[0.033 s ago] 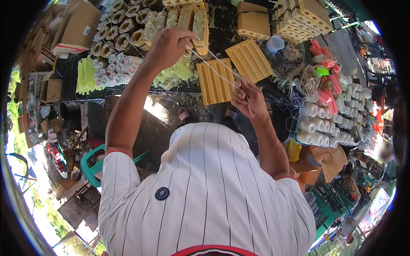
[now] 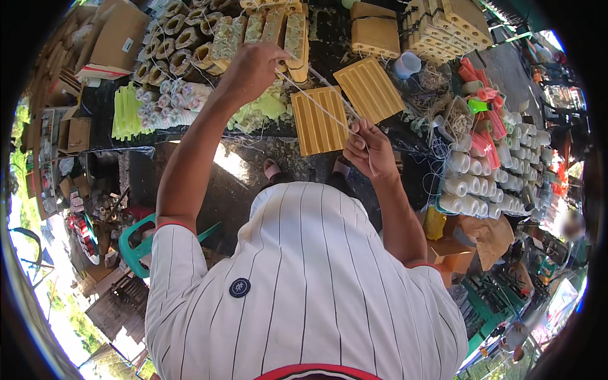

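Note:
A thin white string is stretched between my two hands, slanting down from left to right. My left hand is closed with the string at its fingertips, over the front of a row of long tan blocks. Lower and to the right, my right hand pinches the string, and a short length hangs down past its fingers. Beneath the string lies a grooved yellow-tan panel. A second grooved panel lies tilted beside it, to the right. The fingertips of my left hand are partly hidden.
Tied hollow tan tubes and pale yellow-green strips lie on the left of the dark table. Holed blocks stand at the back. A translucent cup and stacked white rolls are on the right. A green chair stands lower left.
The string between my hands has shifted slightly, and its loose length now hangs below my right fingers. My right hand has turned a little; my left hand has barely moved.

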### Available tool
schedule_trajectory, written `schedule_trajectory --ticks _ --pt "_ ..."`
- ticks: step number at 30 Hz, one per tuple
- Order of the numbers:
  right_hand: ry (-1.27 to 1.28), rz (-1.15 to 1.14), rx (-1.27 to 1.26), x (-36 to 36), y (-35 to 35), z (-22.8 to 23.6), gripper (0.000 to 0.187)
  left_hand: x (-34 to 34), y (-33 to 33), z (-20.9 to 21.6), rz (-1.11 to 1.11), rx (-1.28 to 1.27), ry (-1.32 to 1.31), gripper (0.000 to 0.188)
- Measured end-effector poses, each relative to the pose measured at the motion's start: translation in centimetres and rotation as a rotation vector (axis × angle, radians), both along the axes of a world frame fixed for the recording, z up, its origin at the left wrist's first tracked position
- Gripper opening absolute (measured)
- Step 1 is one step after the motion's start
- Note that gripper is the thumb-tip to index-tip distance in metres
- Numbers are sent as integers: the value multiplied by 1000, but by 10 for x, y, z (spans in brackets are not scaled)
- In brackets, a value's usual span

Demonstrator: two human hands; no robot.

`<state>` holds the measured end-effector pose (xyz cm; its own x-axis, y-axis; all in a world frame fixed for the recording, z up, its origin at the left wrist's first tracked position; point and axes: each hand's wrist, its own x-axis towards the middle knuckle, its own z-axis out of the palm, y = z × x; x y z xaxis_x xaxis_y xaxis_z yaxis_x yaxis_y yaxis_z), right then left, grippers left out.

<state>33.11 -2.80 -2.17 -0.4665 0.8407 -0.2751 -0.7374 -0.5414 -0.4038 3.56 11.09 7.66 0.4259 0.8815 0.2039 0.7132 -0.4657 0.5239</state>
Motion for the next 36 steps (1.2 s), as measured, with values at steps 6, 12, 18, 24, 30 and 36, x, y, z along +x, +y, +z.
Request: schedule_trajectory --ticks 6,12,18,24,30,36 --pt "-196 -146 -99 5 -51 -86 22 43 11 -93 -188 -150 248 27" --pt "-586 -303 -392 -51 -71 -184 26 61 46 -215 -460 -120 354 36" --pt "-697 -394 -489 -71 -55 -201 30 72 62 -262 -433 -5 416 35" --pt "-983 -308 -315 -62 -55 -205 32 75 63 -274 -356 135 168 16" --pt "-1468 -294 -82 -57 -63 -239 33 76 79 -279 -373 -30 243 42" --pt "-1423 -226 -70 -48 -62 -217 35 82 76 -284 -323 -30 313 35"
